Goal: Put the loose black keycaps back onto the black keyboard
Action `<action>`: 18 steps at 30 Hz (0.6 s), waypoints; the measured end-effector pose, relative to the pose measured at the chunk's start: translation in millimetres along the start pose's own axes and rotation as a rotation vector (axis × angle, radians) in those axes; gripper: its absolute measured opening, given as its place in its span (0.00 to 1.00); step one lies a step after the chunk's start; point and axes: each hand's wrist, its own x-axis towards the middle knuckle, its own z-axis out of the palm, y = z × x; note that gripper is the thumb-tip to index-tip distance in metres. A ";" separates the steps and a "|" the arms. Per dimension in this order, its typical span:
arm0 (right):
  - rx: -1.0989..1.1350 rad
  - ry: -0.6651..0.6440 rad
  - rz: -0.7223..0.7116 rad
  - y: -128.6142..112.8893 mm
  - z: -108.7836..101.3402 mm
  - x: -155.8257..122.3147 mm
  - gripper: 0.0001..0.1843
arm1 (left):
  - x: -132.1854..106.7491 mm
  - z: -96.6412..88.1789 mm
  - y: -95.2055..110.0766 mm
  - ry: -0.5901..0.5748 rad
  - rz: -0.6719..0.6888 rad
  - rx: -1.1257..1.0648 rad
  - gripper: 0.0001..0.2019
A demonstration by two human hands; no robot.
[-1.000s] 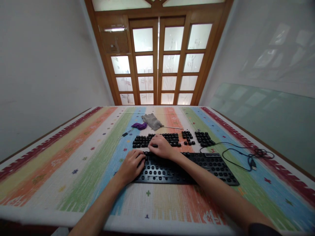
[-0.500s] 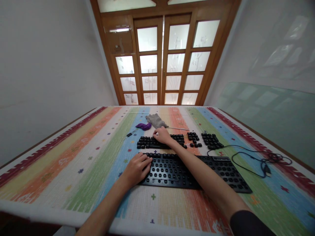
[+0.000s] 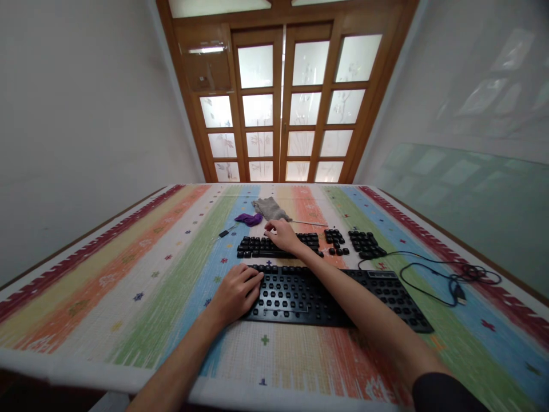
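A black keyboard base (image 3: 386,294) with its keycaps taken off lies on the striped tablecloth (image 3: 128,297). Behind it the loose black keycaps (image 3: 257,247) lie laid out in rows. My left hand (image 3: 234,293) rests on the left end of the keyboard base, fingers curled against it. My right hand (image 3: 283,234) reaches over the base to the top row of the loose keycaps, fingers bent down in a pinch on them; what it holds is too small to see.
Two more groups of keycaps (image 3: 364,243) lie to the right. The keyboard's cable (image 3: 446,274) coils at the right. A grey cloth (image 3: 269,208), a purple cloth (image 3: 247,218) and a small brush-like tool (image 3: 225,232) lie behind. Wooden glass doors stand beyond the table.
My right hand has gone from the keyboard base's top edge forward to the laid-out keycaps. The left hand has stayed on the base's left end.
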 end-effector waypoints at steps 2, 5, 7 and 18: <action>0.039 0.002 -0.043 -4.3 -8.5 -13.3 0.03 | -0.2 -1.4 0.7 0.026 0.007 0.013 0.10; 0.164 0.003 -0.141 -10.5 -19.0 -42.2 0.03 | 0.4 -3.1 2.3 0.051 0.006 0.034 0.10; 0.231 -0.008 -0.214 -15.3 -23.2 -64.0 0.04 | 1.3 -3.7 3.9 0.049 0.002 0.041 0.10; 0.210 -0.074 -0.341 -30.6 -20.0 -110.2 0.02 | 3.2 -2.2 9.7 0.040 -0.008 0.133 0.10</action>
